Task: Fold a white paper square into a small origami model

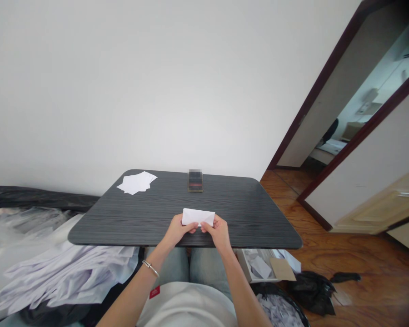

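Note:
A small white folded paper is held level just above the near half of the dark table. My left hand grips its left end, with the thumb on the near edge. At the right end, my right hand pinches it the same way, the two thumbs almost meeting. Fingers behind the paper are partly hidden. Several white sheets lie overlapping at the table's far left corner. Near the back edge stands a small dark object, its surface blurred.
Left of the table lies a big heap of white sheets. Below right are an open box with papers, a black bag of paper pieces and another black bag on the wooden floor. A wall rises behind the table.

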Available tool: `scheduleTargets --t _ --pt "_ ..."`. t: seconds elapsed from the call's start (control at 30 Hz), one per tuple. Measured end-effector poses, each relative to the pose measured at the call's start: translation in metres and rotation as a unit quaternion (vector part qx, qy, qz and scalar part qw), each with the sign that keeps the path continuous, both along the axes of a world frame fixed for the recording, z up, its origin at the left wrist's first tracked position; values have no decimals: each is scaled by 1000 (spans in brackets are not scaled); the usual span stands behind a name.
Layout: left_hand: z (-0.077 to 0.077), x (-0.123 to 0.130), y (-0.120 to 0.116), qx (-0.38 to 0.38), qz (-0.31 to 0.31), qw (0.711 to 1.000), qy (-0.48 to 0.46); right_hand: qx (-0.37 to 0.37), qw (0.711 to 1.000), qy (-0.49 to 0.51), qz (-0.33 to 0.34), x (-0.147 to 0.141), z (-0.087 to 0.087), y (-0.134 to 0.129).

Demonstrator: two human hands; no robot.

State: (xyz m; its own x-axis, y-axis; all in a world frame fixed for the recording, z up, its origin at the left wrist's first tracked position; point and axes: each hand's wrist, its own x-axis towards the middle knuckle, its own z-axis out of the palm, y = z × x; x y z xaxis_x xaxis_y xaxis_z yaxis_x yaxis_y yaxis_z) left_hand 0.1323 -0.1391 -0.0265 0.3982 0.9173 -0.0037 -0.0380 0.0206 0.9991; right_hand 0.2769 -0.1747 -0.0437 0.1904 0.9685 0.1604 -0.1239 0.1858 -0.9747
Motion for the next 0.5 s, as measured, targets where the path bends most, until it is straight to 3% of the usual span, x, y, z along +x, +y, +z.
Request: scheduleTargets --t 0.27,0.5 --pt "-2 1 0 7 57 998 -10 -33 999 19 -38 -2 2 -2" --pt "1 1 0 20 62 998 0 -24 999 35 -33 -2 1 0"
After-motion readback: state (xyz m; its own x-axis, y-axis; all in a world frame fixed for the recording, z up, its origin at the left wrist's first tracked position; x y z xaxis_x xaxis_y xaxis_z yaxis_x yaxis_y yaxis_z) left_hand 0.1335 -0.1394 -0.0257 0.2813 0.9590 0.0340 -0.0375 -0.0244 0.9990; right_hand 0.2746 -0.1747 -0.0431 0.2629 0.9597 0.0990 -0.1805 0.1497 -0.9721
